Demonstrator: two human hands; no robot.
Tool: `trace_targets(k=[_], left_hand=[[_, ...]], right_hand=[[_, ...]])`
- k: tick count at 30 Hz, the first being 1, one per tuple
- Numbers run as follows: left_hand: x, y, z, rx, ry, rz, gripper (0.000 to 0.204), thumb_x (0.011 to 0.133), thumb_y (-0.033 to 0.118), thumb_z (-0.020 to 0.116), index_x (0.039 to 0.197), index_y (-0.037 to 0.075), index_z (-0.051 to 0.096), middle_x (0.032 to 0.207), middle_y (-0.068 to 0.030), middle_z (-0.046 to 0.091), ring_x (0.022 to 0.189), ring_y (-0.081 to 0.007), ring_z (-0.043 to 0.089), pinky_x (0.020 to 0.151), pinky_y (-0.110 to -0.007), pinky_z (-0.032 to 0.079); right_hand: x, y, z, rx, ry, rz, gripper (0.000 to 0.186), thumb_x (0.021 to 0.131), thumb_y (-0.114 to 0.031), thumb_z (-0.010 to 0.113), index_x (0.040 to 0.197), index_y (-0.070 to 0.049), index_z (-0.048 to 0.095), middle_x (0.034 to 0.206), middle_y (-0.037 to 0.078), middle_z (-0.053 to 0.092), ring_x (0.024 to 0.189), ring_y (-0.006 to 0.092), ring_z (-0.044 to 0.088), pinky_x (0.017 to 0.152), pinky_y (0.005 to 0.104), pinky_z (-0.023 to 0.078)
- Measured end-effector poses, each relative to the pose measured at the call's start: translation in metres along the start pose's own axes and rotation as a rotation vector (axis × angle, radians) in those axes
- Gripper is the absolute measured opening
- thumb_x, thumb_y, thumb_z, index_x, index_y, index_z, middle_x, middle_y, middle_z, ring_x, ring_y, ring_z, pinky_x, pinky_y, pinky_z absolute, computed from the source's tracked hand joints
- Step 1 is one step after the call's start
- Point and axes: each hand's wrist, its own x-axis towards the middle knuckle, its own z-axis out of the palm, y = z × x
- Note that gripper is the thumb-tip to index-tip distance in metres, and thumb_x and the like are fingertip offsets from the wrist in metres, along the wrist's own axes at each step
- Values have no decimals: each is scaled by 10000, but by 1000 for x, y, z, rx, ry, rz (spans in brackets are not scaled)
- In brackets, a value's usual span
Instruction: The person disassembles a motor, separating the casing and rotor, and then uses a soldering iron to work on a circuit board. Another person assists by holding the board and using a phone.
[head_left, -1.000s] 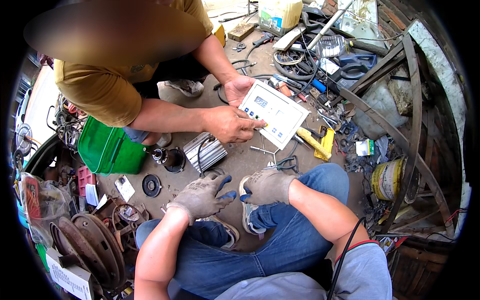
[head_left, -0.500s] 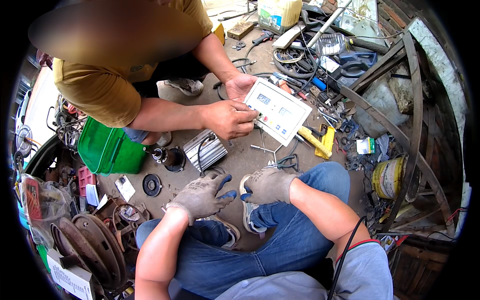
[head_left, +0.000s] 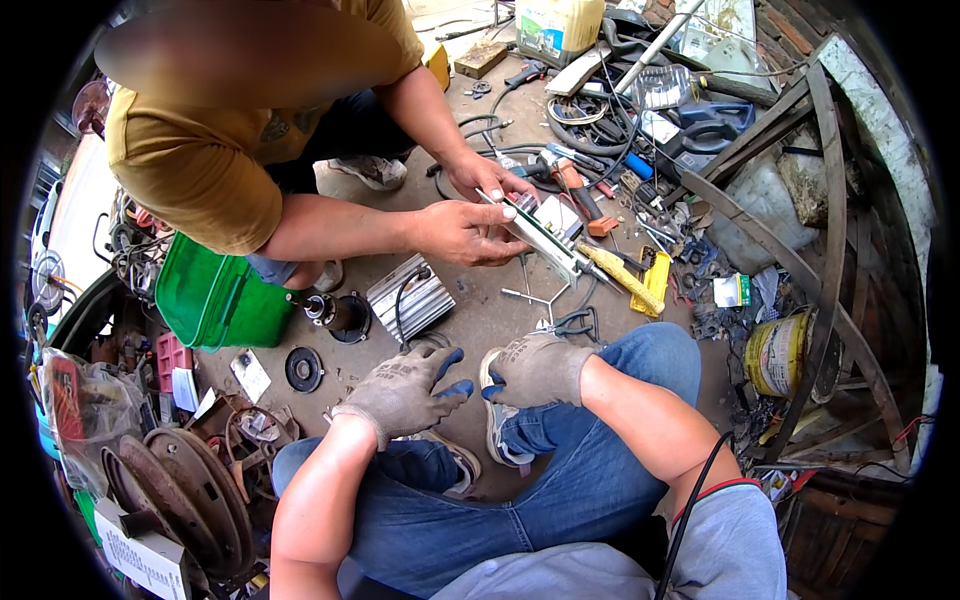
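Note:
Over my knees, my left hand [head_left: 405, 393] wears a grey glove with blue fingertips. Its fingers are apart and nothing is in them. My right hand [head_left: 537, 371], gloved the same way, hangs loosely near the right knee with bent, parted fingers and holds nothing. Beyond them, a co-worker's two hands [head_left: 465, 232] hold a flat white control panel [head_left: 548, 245], now tilted nearly edge-on with parts showing behind it. Just ahead of my left hand lies a finned metal block [head_left: 411, 297] with a black cable. Pliers [head_left: 574, 324] lie past my right hand.
A green bin [head_left: 215, 295], a dark cylindrical motor part [head_left: 340, 315] and a black ring [head_left: 303, 370] are at left. Rusty wheels [head_left: 190, 490] stand near my left arm. At right are a yellow tray [head_left: 655, 280], tools, a yellow bucket [head_left: 778, 355] and bent metal strips [head_left: 828, 200].
The co-worker has turned the control panel from face-up to nearly edge-on, bringing its back side into view. My hands stay where they were.

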Motion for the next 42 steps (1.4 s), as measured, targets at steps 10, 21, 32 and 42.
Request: trace_targets(k=[10, 21, 32, 42], left_hand=[[0, 3, -3, -7, -35, -38, 630, 877, 432, 619, 1403, 132, 445, 1398, -170, 482, 1266, -343, 483, 1060, -394, 387], [0, 0, -2, -19, -31, -36, 632, 873, 432, 624, 1402, 138, 445, 1399, -173, 477, 1263, -350, 482, 1055, -396, 392], [2, 1, -1, -3, -34, -41, 637, 875, 444, 620, 1411, 151, 437, 1406, -159, 475, 1266, -345, 481, 1054, -395, 394], [1, 1, -2, -4, -25, -24, 622, 883, 447, 607, 1397, 132, 453, 1394, -167, 478, 1258, -344, 487, 1051, -398, 394]], right_hand=[[1, 4, 4, -37, 34, -43, 450, 894, -417, 537, 1068, -12, 628, 970, 228, 680, 944, 364, 661, 852, 439, 504], [3, 5, 7, -37, 54, -47, 447, 891, -422, 547, 1078, -22, 626, 987, 226, 678, 950, 360, 661, 858, 436, 505], [3, 7, 8, -38, 62, -57, 434, 887, -419, 549, 1051, -26, 632, 949, 220, 684, 928, 361, 665, 845, 442, 507], [4, 8, 11, -44, 85, -66, 438, 890, -430, 546, 1056, -35, 638, 966, 212, 684, 942, 354, 664, 848, 437, 505]])
